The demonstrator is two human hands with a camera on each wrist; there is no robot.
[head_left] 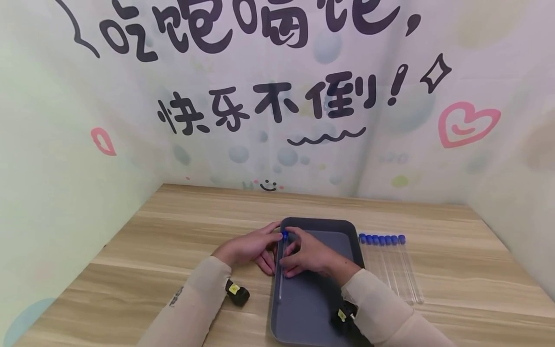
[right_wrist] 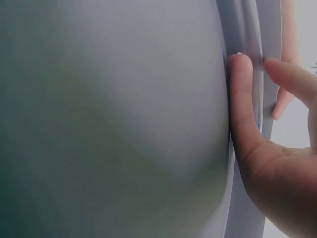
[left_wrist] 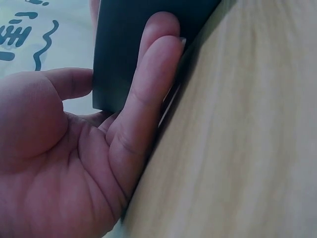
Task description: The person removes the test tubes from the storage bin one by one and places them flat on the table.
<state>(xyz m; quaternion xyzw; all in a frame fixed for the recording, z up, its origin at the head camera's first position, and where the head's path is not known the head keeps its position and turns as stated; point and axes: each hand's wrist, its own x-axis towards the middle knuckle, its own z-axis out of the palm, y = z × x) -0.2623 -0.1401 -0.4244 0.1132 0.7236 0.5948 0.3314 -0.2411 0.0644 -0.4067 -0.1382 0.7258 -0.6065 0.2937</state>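
A clear test tube (head_left: 281,286) with a blue cap (head_left: 284,235) lies lengthwise along the inner left wall of a dark grey tray (head_left: 312,308). My right hand (head_left: 314,253) reaches into the tray and pinches this tube, thumb and fingers on either side of it; one fingertip is close to the cap. At the tray's outer left side is my left hand (head_left: 249,246). Its fingers press flat against the outer wall in the left wrist view, while its thumb comes over the rim beside the cap, so the hand grips the wall.
Several capped test tubes (head_left: 392,270) lie side by side on the wooden table (head_left: 173,241), just right of the tray. Black wrist devices sit at the left sleeve (head_left: 195,294) and right sleeve (head_left: 381,303). A printed cloth backdrop (head_left: 269,159) closes off the back.
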